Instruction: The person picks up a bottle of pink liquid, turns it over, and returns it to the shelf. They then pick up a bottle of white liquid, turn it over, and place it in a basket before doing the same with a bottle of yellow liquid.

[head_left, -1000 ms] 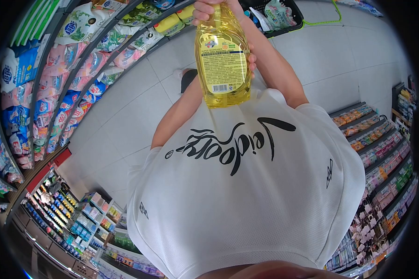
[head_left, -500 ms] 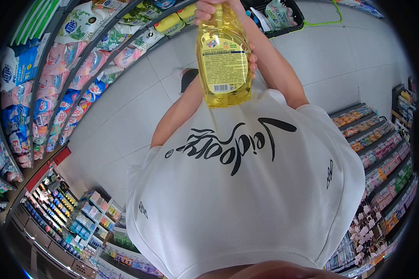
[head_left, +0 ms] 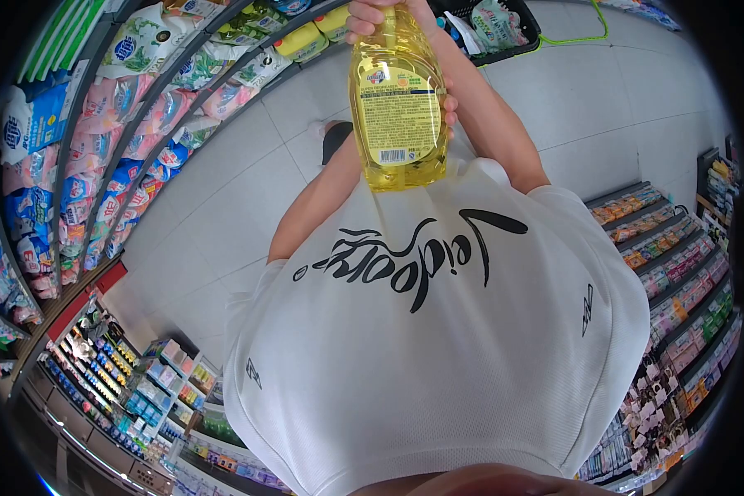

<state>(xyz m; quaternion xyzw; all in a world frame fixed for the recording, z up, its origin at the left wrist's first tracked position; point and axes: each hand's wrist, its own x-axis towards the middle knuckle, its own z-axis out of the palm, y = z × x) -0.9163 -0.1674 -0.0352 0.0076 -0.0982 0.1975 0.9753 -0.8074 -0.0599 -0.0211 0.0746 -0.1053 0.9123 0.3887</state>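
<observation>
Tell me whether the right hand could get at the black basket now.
Probably not at once: the right hand grips the neck of the bottle of yellow liquid. The black basket lies on the floor beyond it with nothing between, so a freed hand likely could.

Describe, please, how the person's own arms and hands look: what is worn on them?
Both arms are bare below the short white sleeves of a mesh T-shirt, which has black script lettering and a small black mark near each sleeve. The left hand and the right hand wear no gloves. No ring, watch or bracelet shows on the parts in view.
</observation>
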